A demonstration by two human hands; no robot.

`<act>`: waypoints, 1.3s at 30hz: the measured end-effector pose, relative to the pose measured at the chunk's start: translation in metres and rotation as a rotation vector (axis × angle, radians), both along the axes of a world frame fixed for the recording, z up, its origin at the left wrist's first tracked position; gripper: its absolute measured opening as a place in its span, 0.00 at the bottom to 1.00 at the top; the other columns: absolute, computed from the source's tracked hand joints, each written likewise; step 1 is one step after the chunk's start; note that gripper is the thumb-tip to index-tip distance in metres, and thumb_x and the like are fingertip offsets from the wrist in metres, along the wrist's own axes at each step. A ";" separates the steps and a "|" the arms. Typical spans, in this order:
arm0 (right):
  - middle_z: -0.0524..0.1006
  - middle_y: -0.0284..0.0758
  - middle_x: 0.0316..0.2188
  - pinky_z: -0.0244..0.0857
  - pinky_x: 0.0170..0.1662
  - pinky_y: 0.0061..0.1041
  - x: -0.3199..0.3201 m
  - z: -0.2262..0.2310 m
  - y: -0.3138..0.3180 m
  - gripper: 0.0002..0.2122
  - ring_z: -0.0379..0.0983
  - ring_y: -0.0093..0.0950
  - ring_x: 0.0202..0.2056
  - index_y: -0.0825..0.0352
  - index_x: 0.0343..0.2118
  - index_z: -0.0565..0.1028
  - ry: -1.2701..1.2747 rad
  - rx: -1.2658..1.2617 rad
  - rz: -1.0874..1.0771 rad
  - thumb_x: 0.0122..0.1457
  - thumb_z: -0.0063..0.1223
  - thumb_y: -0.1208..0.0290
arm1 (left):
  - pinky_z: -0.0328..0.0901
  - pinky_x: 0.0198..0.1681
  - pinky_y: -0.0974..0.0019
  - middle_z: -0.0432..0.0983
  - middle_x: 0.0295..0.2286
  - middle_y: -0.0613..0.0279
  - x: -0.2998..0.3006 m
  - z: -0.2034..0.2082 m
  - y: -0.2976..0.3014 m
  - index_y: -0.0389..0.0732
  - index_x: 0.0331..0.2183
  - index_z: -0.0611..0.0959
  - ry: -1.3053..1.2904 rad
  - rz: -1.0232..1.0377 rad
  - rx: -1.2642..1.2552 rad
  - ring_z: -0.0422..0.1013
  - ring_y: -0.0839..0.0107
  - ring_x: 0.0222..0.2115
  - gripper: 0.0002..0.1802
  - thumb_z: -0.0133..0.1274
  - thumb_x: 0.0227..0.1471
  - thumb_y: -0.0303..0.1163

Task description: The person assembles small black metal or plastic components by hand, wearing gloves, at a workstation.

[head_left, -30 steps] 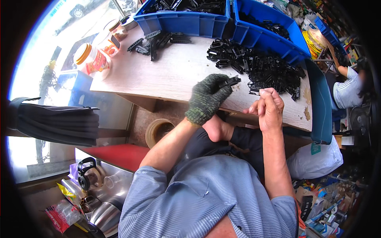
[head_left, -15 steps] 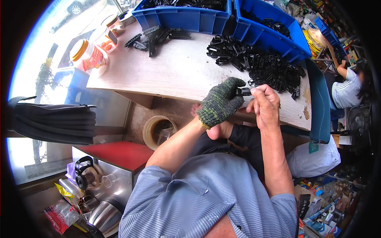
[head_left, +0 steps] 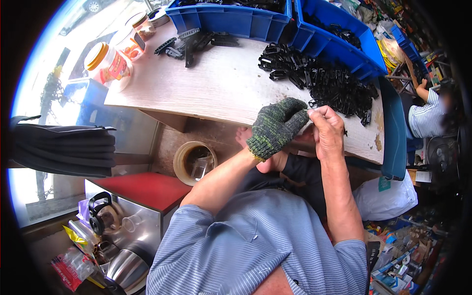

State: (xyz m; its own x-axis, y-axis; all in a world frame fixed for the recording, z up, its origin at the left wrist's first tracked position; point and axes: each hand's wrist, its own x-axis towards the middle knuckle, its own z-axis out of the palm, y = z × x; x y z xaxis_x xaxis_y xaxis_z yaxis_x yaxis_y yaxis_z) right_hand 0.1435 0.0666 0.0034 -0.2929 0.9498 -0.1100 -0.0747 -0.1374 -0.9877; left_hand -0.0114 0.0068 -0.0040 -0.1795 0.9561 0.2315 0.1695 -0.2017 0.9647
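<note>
At the upper left of the frame a clear plastic jar [head_left: 109, 63] with an orange lid and a red-and-white label stood on the counter [head_left: 221, 88]; a second jar [head_left: 129, 42] stood just above it; two blue bins [head_left: 231, 17] along the top edge held black plastic parts; a loose pile of black parts [head_left: 324, 81] lay at centre right; below it the gloved left hand [head_left: 276, 127] and bare right hand [head_left: 327, 129] met, each grip narrow, pinching something too small to tell.
</note>
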 end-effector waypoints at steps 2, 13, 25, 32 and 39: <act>0.68 0.22 0.14 0.53 0.13 0.14 -0.010 0.010 -0.001 0.06 0.55 0.10 0.10 0.64 0.27 0.73 -0.018 -0.018 0.009 0.54 0.61 0.72 | 0.69 0.33 0.68 0.80 0.31 0.57 -0.003 -0.003 -0.001 0.34 0.40 0.81 -0.047 0.053 0.009 0.73 0.75 0.30 0.13 0.57 0.54 0.31; 0.72 0.35 0.21 0.69 0.14 0.26 -0.067 0.030 0.036 0.19 0.67 0.21 0.13 0.70 0.47 0.73 -0.275 -0.036 -0.081 0.51 0.61 0.71 | 0.67 0.24 0.74 0.79 0.31 0.60 -0.043 0.002 -0.019 0.35 0.46 0.76 -0.487 0.296 -0.116 0.71 0.79 0.24 0.19 0.60 0.54 0.31; 0.75 0.36 0.20 0.69 0.14 0.25 -0.099 0.018 0.063 0.15 0.69 0.22 0.13 0.67 0.42 0.77 -0.635 0.072 -0.087 0.52 0.61 0.69 | 0.68 0.26 0.73 0.79 0.32 0.60 -0.041 -0.010 -0.016 0.35 0.46 0.75 -0.512 0.298 -0.038 0.71 0.80 0.25 0.19 0.60 0.53 0.27; 0.74 0.34 0.17 0.68 0.14 0.23 -0.085 0.011 0.056 0.11 0.69 0.22 0.13 0.68 0.36 0.76 -0.430 0.047 -0.133 0.52 0.61 0.69 | 0.71 0.29 0.71 0.79 0.32 0.58 -0.039 -0.002 -0.012 0.35 0.47 0.74 -0.654 0.337 -0.009 0.74 0.76 0.27 0.18 0.58 0.54 0.27; 0.66 0.26 0.10 0.59 0.16 0.20 -0.065 -0.002 0.030 0.07 0.58 0.17 0.10 0.64 0.30 0.75 -0.074 -0.016 -0.013 0.55 0.60 0.67 | 0.74 0.38 0.66 0.74 0.41 0.57 -0.029 -0.007 0.014 0.37 0.51 0.71 -0.715 0.238 0.005 0.75 0.67 0.37 0.23 0.57 0.55 0.30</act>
